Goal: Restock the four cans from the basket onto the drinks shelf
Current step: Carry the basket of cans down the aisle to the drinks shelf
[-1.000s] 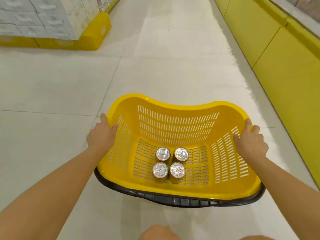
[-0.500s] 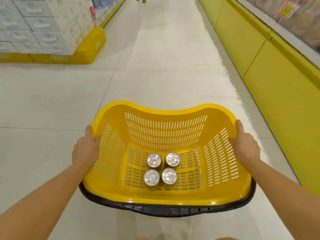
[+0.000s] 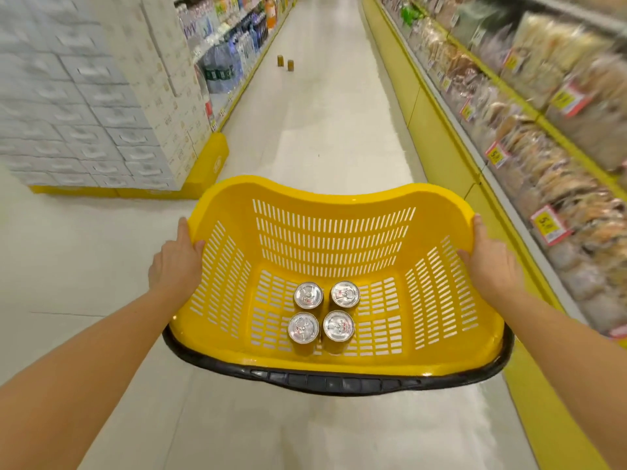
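Four cans (image 3: 324,313) sat upright, bunched in yellow basket (image 3: 334,198); gripped at side rims by left hand (image 3: 174,261) and right hand (image 3: 490,262), both wrapped tight.

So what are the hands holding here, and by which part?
Both hold the yellow basket by its rim: left hand on the left side edge, right hand on the right. The four cans stand untouched inside.

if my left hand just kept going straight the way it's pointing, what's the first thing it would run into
Probably nothing close. The left hand grips the basket rim and points up the aisle, over bare floor. The yellow plinth corner under the boxes lies just left of that line; depth is hard to judge.
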Motion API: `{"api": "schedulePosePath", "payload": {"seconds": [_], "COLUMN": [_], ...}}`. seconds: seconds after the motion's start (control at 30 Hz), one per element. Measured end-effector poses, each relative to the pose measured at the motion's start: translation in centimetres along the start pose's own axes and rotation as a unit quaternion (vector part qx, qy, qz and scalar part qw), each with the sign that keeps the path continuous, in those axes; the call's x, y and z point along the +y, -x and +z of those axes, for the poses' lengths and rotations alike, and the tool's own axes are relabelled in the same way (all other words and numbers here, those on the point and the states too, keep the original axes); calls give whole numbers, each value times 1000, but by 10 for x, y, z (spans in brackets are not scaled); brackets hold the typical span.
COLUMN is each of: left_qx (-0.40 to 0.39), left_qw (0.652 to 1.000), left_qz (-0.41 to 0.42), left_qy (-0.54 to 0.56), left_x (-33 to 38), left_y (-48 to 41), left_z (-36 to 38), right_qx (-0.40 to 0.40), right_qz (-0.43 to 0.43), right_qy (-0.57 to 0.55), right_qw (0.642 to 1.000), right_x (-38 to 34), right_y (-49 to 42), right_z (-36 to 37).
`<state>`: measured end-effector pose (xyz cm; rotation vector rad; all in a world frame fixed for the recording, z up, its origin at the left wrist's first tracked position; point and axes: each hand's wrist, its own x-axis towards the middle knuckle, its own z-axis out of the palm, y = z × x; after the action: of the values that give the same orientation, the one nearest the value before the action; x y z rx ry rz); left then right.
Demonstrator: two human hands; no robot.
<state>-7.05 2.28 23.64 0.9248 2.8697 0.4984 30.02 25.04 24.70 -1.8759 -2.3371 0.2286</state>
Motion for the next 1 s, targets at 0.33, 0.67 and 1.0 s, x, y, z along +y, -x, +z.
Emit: {"api": "schedulePosePath", "payload": {"seconds": [0.33,0.67,1.0], "left_qx": [18,41,62], "left_qw": [999,997,997], "left_qz": [24,57,35], "left_qy": [13,-14,0], "left_x": [90,147,197], "left_y": [-3,-10,-13], "left_z": [-248,-387,-420], "right_qx": [14,42,68], "right_qz": [-27,-33,-42], "right_qy": [-3,-15,-23], "right_qw": [1000,998,997], "right_x": [-51,-69,-53], "right_y": [-15,-15,-49], "right_z": [-264,-433,-480]}}
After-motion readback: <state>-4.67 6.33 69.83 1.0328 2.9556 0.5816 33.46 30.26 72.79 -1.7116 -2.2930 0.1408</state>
